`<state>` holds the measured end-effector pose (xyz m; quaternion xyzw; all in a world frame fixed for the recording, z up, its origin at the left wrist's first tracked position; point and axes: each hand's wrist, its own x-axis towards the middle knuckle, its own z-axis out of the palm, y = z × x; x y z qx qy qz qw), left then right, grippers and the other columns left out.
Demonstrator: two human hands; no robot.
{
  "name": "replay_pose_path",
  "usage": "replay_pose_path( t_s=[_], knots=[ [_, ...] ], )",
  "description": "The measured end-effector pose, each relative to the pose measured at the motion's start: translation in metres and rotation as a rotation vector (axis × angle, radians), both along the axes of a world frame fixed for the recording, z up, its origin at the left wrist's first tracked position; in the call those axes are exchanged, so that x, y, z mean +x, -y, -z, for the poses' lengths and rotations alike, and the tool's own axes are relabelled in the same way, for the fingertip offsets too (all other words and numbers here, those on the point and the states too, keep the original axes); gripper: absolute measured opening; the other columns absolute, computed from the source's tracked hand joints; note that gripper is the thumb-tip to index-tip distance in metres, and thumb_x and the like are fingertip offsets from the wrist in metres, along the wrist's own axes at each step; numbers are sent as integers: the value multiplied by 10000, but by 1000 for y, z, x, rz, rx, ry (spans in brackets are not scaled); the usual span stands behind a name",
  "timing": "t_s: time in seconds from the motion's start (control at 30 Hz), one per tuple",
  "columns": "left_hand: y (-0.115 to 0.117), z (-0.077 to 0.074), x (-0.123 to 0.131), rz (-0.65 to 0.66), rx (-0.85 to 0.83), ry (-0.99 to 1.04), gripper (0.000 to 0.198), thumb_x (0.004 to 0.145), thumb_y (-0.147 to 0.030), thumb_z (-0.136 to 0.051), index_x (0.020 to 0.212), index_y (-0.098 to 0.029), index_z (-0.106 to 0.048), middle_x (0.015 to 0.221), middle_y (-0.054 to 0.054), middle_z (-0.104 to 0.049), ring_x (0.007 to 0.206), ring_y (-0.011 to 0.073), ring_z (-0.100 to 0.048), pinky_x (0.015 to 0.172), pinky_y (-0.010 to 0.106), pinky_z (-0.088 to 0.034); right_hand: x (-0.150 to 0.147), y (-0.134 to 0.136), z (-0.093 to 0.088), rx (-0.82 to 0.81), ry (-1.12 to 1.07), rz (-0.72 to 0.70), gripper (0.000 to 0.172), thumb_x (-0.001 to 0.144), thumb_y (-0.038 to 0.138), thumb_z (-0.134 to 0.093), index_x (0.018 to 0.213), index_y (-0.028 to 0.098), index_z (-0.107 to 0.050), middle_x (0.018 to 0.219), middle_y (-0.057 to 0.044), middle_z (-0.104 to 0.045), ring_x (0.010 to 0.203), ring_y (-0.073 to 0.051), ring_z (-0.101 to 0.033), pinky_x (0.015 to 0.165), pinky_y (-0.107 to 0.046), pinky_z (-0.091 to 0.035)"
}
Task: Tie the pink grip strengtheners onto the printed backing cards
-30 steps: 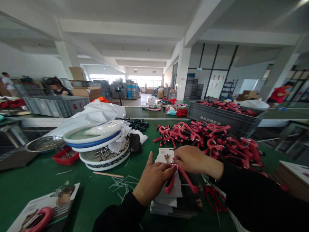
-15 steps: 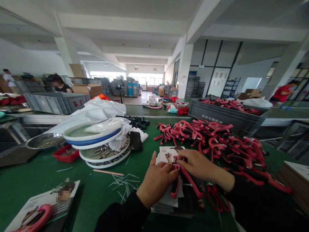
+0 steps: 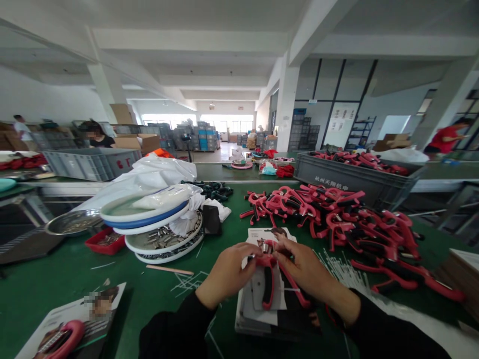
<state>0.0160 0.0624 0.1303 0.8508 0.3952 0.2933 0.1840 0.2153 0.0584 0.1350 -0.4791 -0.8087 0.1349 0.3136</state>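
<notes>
The left hand [image 3: 226, 274] and right hand [image 3: 309, 273] clamp together on the red plastic-handled tool [image 3: 268, 281], just above the card stack [image 3: 262, 321]. Likely light and stiff: grip at the handle tops.

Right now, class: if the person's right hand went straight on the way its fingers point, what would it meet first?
The right hand would meet the red-and-black plastic tool first; its fingers already touch it.
</notes>
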Motion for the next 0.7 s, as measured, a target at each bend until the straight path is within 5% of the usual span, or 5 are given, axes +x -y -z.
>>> replay_pose_path(
  t_s=[0.27, 0.43, 0.7],
  knots=[
    [-41, 11, 32, -78, -134, 15, 295, 805, -332, -477, 982, -235, -692, 931, 21, -711, 808, 164, -629, 731, 244, -467, 6, 6, 16, -155, -190, 80, 276, 843, 387, -463, 729, 187, -615, 686, -9, -615, 682, -176, -567, 644, -257, -410],
    [-48, 14, 44, -144, -144, -15, 260, 749, -395, -549, 900, -269, -719, 856, 10, -706, 800, 179, -619, 715, 256, -449, 3, 2, 27, -122, -264, 150, 308, 839, 416, -456, 718, 190, -628, 796, -35, -624, 807, -195, -568, 755, -284, -409],
    [-52, 16, 58, -254, -119, 35, 158, 741, -323, -588, 802, -261, -720, 920, 6, -693, 895, 185, -603, 790, 285, -444, 1, -1, 21, -238, -339, 181, 382, 808, 488, -432, 676, 174, -602, 737, -47, -611, 740, -203, -559, 702, -296, -415]
  ],
)
